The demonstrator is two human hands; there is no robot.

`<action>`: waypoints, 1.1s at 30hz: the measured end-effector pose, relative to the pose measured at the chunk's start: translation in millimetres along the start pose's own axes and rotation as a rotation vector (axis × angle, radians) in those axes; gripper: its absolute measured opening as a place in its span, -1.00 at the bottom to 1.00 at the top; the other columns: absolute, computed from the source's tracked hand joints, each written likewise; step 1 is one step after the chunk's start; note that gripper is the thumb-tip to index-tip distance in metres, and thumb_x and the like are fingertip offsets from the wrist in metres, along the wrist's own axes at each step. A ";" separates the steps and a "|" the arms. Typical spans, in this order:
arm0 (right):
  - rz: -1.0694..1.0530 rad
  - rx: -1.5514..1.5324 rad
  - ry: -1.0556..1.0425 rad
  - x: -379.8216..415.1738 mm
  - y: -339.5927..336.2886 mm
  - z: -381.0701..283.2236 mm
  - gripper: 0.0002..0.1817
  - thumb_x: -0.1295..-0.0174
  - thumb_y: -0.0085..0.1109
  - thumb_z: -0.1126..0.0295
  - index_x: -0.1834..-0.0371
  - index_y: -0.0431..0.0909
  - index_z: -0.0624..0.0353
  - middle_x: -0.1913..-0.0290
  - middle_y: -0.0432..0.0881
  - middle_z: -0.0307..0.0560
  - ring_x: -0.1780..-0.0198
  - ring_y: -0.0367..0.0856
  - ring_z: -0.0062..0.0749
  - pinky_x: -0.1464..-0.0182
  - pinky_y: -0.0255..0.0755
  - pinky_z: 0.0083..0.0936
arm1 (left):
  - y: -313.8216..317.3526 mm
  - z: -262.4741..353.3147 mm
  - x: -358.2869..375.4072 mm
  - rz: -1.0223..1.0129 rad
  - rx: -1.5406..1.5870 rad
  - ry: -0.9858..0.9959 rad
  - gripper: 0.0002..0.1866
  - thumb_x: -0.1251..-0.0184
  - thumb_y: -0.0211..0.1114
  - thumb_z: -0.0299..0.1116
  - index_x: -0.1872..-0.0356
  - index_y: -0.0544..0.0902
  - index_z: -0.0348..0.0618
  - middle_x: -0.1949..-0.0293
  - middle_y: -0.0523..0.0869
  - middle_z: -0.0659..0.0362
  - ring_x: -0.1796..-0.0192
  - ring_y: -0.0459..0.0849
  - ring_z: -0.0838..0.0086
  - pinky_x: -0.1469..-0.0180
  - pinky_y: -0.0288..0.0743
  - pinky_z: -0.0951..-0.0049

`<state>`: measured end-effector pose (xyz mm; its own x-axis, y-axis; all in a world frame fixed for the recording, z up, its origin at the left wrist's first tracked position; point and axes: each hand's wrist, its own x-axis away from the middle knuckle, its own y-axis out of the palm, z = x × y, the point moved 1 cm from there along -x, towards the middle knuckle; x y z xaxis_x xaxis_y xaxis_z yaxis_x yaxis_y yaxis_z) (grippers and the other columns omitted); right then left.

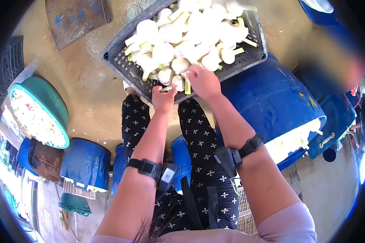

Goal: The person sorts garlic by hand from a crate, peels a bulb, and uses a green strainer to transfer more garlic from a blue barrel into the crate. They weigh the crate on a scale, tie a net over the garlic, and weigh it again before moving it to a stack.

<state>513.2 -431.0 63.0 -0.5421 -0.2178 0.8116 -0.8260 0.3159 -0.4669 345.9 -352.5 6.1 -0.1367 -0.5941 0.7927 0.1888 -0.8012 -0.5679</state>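
A dark plastic crate [247,60] at the top middle holds a heap of white bulbs [170,32] with short cut green stems. Over the crate's near edge, my left hand [164,99] has its thumb and fingers spread, close beside a small bulb [177,82]. To its right, my right hand [205,82] is over the near bulbs with its fingers curled together; what they hold, if anything, is hidden. Black straps with small devices are on both forearms.
A green basin [52,105] of pale pieces stands at the left. Blue barrels [267,101] [85,160] stand right and lower left. A metal plate [77,20] lies at the upper left. A blurred patch covers something at the upper right.
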 end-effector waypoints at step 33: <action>-0.046 0.394 -0.459 -47.4 -89.5 27.4 -0.85 -0.17 -0.08 0.39 0.27 0.46 0.15 0.18 0.56 0.06 0.20 0.57 -0.08 0.18 0.46 -0.26 | 37.3 209.4 -34.4 0.069 -0.169 0.207 -0.87 -0.13 0.14 -0.40 0.33 0.60 -0.15 0.38 0.67 0.04 0.29 0.65 0.26 0.25 0.49 0.32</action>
<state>608.6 -474.3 56.7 -0.4436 -0.6272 0.6402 -0.7974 -0.0500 -0.6014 561.3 -346.9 4.1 -0.3282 -0.6356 0.6988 0.0418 -0.7488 -0.6615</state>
